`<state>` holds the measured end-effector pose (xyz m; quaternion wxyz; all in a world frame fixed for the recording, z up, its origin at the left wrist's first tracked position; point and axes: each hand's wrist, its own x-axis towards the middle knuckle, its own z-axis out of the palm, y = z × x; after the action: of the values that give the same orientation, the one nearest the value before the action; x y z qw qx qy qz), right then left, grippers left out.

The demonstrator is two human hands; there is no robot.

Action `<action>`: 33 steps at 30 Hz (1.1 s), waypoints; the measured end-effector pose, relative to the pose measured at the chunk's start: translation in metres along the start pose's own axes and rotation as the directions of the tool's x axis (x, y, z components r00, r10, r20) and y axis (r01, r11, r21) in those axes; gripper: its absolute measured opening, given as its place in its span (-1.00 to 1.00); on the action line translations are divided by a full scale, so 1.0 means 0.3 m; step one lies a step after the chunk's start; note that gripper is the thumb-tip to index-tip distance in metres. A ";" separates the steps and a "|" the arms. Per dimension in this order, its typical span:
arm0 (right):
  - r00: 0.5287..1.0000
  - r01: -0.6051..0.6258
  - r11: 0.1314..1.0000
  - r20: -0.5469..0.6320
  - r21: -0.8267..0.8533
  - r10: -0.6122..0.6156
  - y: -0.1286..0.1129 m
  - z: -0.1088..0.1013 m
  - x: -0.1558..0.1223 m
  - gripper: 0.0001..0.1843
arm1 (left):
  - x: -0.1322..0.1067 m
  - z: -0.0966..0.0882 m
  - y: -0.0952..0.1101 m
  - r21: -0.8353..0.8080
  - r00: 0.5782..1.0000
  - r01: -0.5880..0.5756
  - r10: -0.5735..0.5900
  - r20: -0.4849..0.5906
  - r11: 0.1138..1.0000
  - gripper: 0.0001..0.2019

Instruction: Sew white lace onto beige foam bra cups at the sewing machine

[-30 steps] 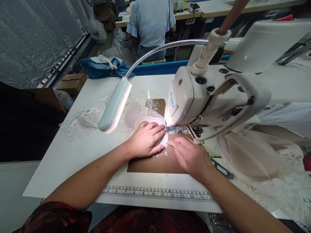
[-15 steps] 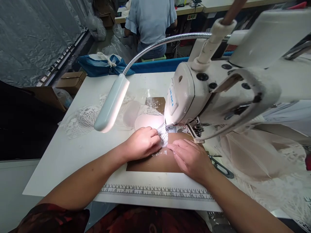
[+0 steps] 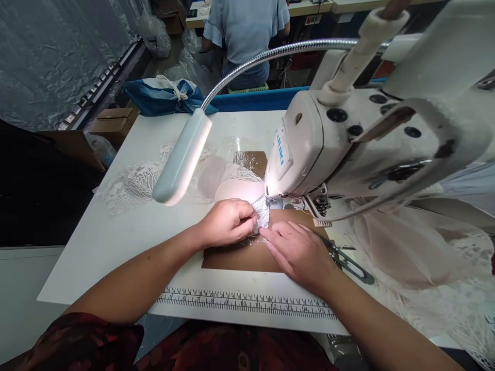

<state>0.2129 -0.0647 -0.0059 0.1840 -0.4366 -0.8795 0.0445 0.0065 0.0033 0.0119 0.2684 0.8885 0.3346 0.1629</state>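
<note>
A strip of white lace (image 3: 262, 208) runs under the needle area of a white sewing machine (image 3: 297, 144). My left hand (image 3: 229, 222) is closed, pinching the left edge of this lace just in front of the machine. Fingers of my right hand (image 3: 296, 250) are pressed together on the lace's near end, close to my left fingertips. Behind my left hand lies a pale pink fabric cup (image 3: 237, 190), joined to more white lace (image 3: 139, 183) spread over the table to the left. Both hands rest over a brown plate (image 3: 240, 258) on the machine bed.
A lamp (image 3: 181, 159) on a bendable metal neck hangs over the left side. Dark thread snips (image 3: 353, 268) lie right of my right hand, beside a heap of pale mesh and lace (image 3: 417, 247). A printed ruler (image 3: 247, 304) edges the table. Another person (image 3: 247, 36) sits beyond.
My right fingertips have shifted slightly left, onto the lace end near my left hand. My left hand keeps its pinch. The camera view has moved a little.
</note>
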 end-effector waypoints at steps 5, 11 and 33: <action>0.997 0.012 1.000 0.080 -0.020 -0.011 -0.006 -0.007 -0.002 -0.72 | -0.008 -0.008 -0.007 -0.070 0.996 -0.083 0.086 0.036 0.994 -0.82; 0.992 0.013 1.000 0.126 0.013 -0.015 -0.003 -0.007 -0.010 -0.72 | -0.016 0.007 -0.042 0.073 0.970 -0.244 0.242 0.031 0.967 -0.77; 0.998 -0.004 0.999 -0.069 0.046 0.008 0.022 -0.007 -0.020 -0.66 | -0.016 0.002 -0.040 0.406 0.914 -0.402 0.385 0.126 0.821 -0.71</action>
<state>0.2220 -0.0655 -0.0072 0.2242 -0.4361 -0.8701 0.0502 -0.0030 0.0074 0.0040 0.0359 0.9780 0.1662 0.1210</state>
